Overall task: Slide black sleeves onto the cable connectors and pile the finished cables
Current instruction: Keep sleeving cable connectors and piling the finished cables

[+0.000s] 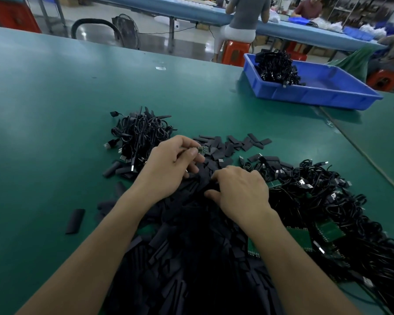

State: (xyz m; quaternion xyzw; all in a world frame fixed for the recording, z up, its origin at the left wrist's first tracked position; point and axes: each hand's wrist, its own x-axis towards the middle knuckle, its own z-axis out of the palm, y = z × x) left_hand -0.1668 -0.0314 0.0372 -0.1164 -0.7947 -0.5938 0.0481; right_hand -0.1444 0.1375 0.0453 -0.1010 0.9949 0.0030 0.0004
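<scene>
Connector board (203, 150), likely light, stiff and fragile, sits pinched at its edge in left hand (173, 164); right hand (241, 192) curls into soft sleeve heap (191, 246) on desk (55, 98), grip unclear.

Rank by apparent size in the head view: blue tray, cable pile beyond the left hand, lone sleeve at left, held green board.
1. blue tray
2. cable pile
3. lone sleeve
4. green board

I face a green worktop (55, 87); beyond it, long blue table (168, 7); orange stool (234, 52); standing fan (125, 30) on glossy pale floor (87, 12); shelving (359, 7) far right.
</scene>
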